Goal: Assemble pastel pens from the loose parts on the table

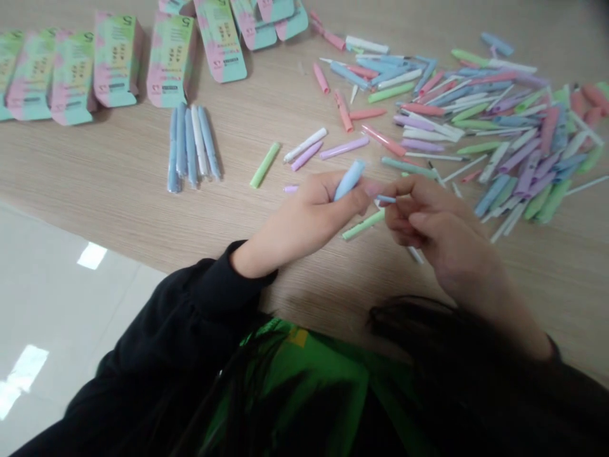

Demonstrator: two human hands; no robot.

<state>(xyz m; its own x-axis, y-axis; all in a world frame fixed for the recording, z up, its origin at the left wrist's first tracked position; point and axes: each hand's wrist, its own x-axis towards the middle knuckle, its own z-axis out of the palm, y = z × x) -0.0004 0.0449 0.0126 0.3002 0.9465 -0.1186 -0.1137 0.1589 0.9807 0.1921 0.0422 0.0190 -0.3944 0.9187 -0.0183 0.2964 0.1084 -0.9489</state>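
My left hand (pixel 328 203) is closed around a light blue pen-like tube (pixel 349 179), which sticks up between thumb and fingers. Close against it, my right hand (pixel 432 222) is closed with its fingertips at a thin blue stick (pixel 385 199). Whether the stick joins the tube is hidden by the fingers. Under the hands lies a light green tube (pixel 364 225), partly covered. Just beyond my left hand are a white tube (pixel 305 145), a purple tube (pixel 345 148) and another green tube (pixel 265 165).
A large loose heap of coloured tubes and thin white sticks (pixel 518 136) spreads over the right of the wooden table (pixel 118 171). Several blue and white tubes (pixel 191 146) lie side by side at left. Behind them are several pastel printed boxes (pixel 170 60). Tiled floor (pixel 61 304) shows lower left.
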